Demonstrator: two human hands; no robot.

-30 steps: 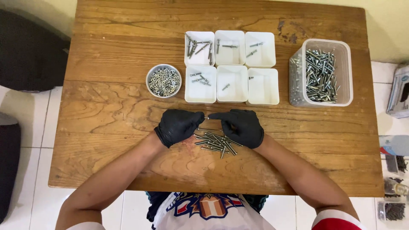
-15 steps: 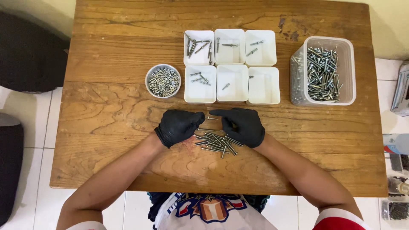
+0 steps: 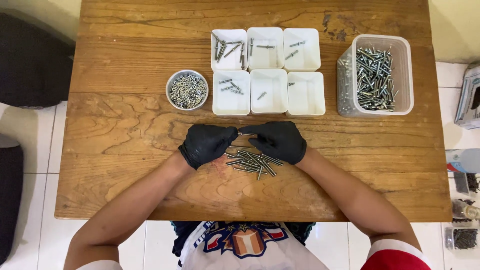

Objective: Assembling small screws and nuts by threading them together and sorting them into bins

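Both my hands wear black gloves and meet over the middle of a wooden table (image 3: 125, 140). My left hand (image 3: 206, 144) and my right hand (image 3: 280, 140) each pinch one end of a single metal bolt (image 3: 246, 134) held level between them. Just below them a loose pile of bolts (image 3: 252, 161) lies on the wood. Beyond the hands stand six white square trays (image 3: 267, 70) in two rows, most with a few bolts in them.
A small round metal bowl of nuts (image 3: 187, 90) sits left of the trays. A clear plastic tub of bolts (image 3: 376, 74) stands at the right. Boxes and small containers (image 3: 465, 210) lie on the tiled floor to the right; a dark seat (image 3: 30, 60) is at the left.
My hands have drawn closer together above the pile, and a bolt now shows between the fingertips of both.
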